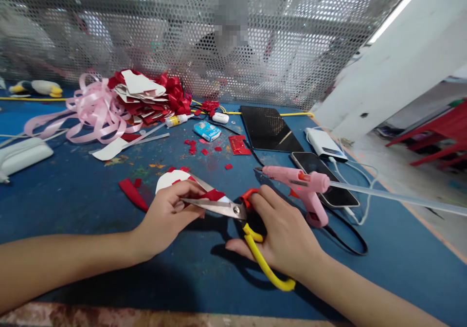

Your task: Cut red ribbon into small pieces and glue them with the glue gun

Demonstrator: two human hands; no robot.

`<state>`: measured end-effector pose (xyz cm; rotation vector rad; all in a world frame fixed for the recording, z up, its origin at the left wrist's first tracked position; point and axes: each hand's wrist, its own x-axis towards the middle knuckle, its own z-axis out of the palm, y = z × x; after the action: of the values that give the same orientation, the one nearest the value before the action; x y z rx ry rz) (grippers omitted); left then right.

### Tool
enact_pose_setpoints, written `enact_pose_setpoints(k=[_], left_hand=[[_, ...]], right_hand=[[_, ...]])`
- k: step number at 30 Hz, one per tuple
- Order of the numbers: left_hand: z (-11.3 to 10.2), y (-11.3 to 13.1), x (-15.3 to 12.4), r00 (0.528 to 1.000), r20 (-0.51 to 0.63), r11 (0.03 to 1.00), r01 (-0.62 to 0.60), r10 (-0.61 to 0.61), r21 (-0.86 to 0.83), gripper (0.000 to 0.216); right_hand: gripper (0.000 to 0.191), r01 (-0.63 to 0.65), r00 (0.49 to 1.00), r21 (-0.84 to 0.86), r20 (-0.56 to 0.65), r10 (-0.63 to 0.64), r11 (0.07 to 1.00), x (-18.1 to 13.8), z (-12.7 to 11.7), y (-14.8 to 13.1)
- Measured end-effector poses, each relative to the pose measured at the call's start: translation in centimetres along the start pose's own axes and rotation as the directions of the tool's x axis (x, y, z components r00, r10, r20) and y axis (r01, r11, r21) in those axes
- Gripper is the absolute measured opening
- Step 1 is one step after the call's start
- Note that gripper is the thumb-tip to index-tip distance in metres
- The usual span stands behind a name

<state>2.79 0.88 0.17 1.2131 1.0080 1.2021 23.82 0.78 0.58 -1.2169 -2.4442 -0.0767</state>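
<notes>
My left hand (175, 208) pinches a white paper shape with red fabric (170, 177) on it, held just above the blue tabletop. In my right hand (282, 232) are scissors (235, 211) with one red and one yellow handle. Their blades are spread and point left, with a piece of red fabric (213, 195) between them. A curved red fabric strip (133, 195) lies left of my left hand. Beyond my right hand a pink glue gun (301, 178) rests on its side, a clear glue stick poking out of its rear.
At the back left are pink ribbon (97, 105) and a pile of red and white cut pieces (142, 96). A black tablet (270, 128), a phone (324, 178) and a white power bank (324, 144) lie right. Perforated metal sheeting (164, 30) borders the far edge.
</notes>
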Motion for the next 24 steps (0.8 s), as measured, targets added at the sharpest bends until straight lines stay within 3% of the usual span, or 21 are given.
enact_pose_setpoints(k=[11, 24], left_hand=[[0.10, 0.13, -0.04, 0.996, 0.018, 0.994, -0.086, 0.085, 0.067, 0.009], [-0.08, -0.20, -0.07, 0.998, 0.003, 0.981, -0.056, 0.057, 0.188, 0.008]], right_hand=[[0.064, -0.027, 0.998, 0.039, 0.057, 0.025, 0.999, -0.07, -0.20, -0.03], [0.059, -0.034, 0.997, -0.010, 0.068, 0.035, 0.999, -0.24, 0.01, 0.17]])
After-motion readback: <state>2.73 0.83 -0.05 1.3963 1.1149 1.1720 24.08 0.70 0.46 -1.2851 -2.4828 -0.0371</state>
